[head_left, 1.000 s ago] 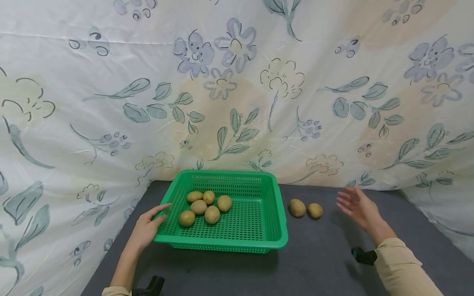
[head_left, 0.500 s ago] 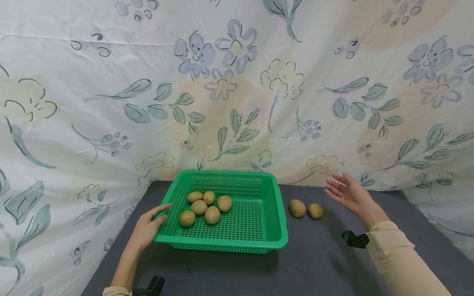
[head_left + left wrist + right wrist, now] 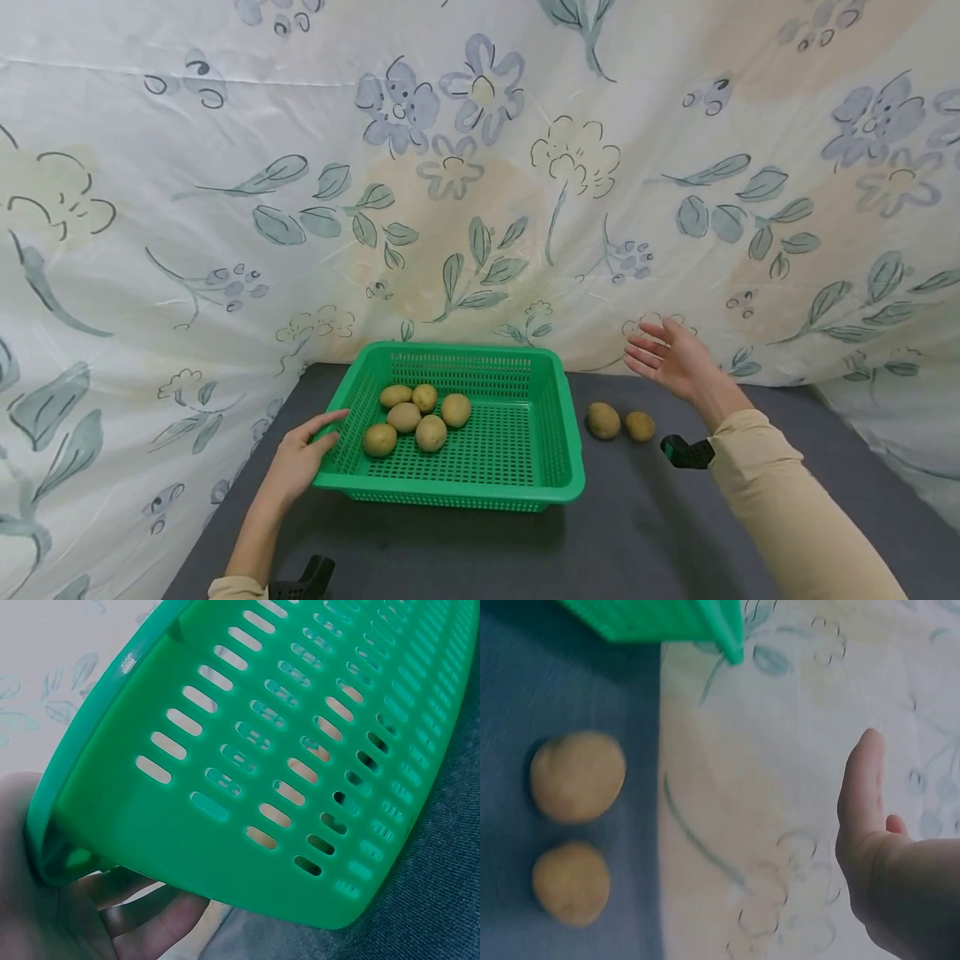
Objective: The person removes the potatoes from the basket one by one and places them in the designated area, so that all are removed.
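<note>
A green plastic basket (image 3: 450, 492) with slotted walls holds several potatoes (image 3: 403, 417) in its left half. My left hand (image 3: 296, 461) grips the basket's left rim; the left wrist view shows fingers (image 3: 161, 926) curled beneath the rim. Raised over the back right of the table, my right hand (image 3: 678, 364) has its fingers extended and holds nothing. Below it, outside the basket, a larger potato (image 3: 603, 421) and a smaller potato (image 3: 640, 427) lie side by side. Both loose potatoes also show in the right wrist view, apart from the hand.
The dark grey table (image 3: 450, 558) carries the basket. A floral curtain (image 3: 480, 183) hangs close behind the basket and along both sides. Each wrist wears a black device, such as the right wrist device (image 3: 686, 452).
My right hand has risen and moved left, from beside the loose potatoes to above and behind them. The left hand, basket and potatoes have stayed in place.
</note>
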A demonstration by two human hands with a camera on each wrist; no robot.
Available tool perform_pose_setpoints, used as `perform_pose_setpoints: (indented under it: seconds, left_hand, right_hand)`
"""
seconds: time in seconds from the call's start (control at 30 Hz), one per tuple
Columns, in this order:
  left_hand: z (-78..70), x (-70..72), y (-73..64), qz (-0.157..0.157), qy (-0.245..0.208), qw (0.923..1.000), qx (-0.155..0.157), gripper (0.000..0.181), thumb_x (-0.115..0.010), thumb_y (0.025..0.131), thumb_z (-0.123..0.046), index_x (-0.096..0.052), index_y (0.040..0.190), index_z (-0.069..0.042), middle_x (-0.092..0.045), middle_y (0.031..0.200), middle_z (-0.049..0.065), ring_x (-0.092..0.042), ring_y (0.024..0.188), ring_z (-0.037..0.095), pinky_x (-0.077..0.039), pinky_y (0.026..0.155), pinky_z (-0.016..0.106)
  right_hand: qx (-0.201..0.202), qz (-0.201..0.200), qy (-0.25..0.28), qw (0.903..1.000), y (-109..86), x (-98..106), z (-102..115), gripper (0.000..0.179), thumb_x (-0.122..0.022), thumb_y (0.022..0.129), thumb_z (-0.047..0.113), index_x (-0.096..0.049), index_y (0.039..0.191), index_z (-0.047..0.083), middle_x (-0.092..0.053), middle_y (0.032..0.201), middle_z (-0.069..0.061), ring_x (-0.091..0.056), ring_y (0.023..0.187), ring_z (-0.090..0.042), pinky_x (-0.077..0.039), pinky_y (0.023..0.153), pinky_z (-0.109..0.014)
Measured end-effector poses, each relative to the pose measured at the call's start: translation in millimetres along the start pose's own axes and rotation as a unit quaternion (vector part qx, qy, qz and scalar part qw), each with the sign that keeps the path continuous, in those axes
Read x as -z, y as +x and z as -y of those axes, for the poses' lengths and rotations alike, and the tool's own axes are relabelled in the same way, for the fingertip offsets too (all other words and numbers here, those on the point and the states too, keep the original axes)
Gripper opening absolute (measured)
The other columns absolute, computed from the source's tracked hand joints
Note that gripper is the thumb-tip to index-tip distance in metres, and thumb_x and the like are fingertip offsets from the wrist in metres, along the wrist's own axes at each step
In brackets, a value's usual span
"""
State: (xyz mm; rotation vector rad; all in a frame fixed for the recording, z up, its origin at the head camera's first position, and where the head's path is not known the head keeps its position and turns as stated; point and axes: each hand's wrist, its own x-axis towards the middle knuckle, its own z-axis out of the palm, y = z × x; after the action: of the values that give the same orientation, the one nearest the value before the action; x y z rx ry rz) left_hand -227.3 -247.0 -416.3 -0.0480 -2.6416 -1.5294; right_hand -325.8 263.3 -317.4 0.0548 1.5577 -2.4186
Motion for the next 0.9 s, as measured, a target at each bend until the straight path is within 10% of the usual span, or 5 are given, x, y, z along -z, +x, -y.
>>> perform_pose_setpoints:
  seconds: [0.9]
  left_hand:
    - [0.4, 0.2, 0.8, -0.005, 0.003, 0.9999, -0.016, 0.040, -0.045, 0.101, -0.013, -0.047, 0.141, -0.007, -0.033, 0.149, 0.020, -0.025, 0.136, 0.041, -0.027, 0.103, 0.059]
  right_hand:
    - [-0.049, 0.011, -0.052, 0.9974, 43.8, -112, -53, 0.057, -0.027, 0.106, 0.036, -0.017, 0.152, 0.004, -0.021, 0.150, -0.025, -0.028, 0.135, -0.039, -0.037, 0.103, -0.044]
